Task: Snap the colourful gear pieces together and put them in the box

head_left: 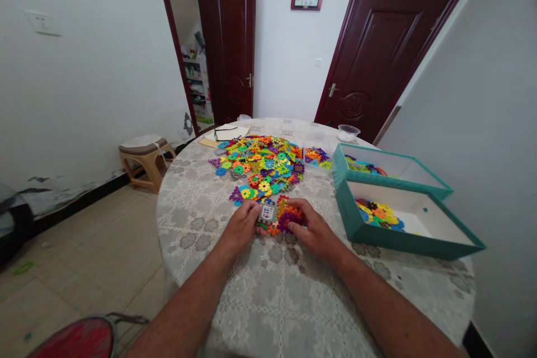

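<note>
Right now, your build is just on your side of the pile, held low over the worktop between both hands. Your left hand has its grip clamped on the side with the white frame; your right hand has its grip closed on the purple piece. Whether those two sides are fully joined can't be told from this view. It looks like thin plastic, so expect it light and fairly stiff, a bit slick, with the notched joints its weak point: twisting or squeezing could pop them apart. Best hold flat faces near the joints, not the outer teeth. Right of the pile lie the near box and the far box, both with loose pieces inside; beyond its left edge are glasses.
</note>
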`<action>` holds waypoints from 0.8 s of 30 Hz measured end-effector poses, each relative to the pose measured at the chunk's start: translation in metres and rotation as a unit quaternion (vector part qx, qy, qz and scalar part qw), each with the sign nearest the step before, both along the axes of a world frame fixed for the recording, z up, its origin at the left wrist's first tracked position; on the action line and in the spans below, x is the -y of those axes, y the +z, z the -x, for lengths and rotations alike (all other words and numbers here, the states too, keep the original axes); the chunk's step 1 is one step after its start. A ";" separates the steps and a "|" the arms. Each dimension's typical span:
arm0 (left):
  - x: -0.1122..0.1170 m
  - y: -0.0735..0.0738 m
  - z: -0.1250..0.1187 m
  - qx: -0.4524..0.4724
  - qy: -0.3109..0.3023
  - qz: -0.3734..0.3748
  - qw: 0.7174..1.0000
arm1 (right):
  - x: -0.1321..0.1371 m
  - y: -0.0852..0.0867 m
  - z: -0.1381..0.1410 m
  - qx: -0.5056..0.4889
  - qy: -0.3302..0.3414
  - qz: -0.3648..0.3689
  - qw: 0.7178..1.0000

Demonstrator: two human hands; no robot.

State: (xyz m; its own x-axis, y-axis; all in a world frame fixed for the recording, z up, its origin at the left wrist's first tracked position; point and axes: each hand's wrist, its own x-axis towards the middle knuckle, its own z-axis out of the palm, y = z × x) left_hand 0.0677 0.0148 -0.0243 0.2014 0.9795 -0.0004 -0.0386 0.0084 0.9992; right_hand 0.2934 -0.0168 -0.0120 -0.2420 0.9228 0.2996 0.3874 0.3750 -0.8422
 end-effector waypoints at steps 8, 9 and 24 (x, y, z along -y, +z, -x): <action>0.001 0.005 0.002 -0.048 0.025 0.011 0.998 | -0.002 0.008 -0.014 0.052 0.010 -0.020 0.998; 0.000 0.004 0.002 -0.044 0.033 0.011 0.998 | -0.003 0.009 -0.016 0.053 0.008 -0.019 0.998; 0.004 0.011 0.005 -0.157 -0.051 -0.123 0.979 | 0.009 0.021 0.005 0.042 0.024 0.040 0.998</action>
State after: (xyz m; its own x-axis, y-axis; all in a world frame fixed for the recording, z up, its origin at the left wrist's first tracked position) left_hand 0.0626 0.0113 -0.0137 0.3263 0.9325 0.1548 0.2590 -0.2457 0.9341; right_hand 0.2880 -0.0256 0.0087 -0.3076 0.9300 0.2013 0.4413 0.3269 -0.8357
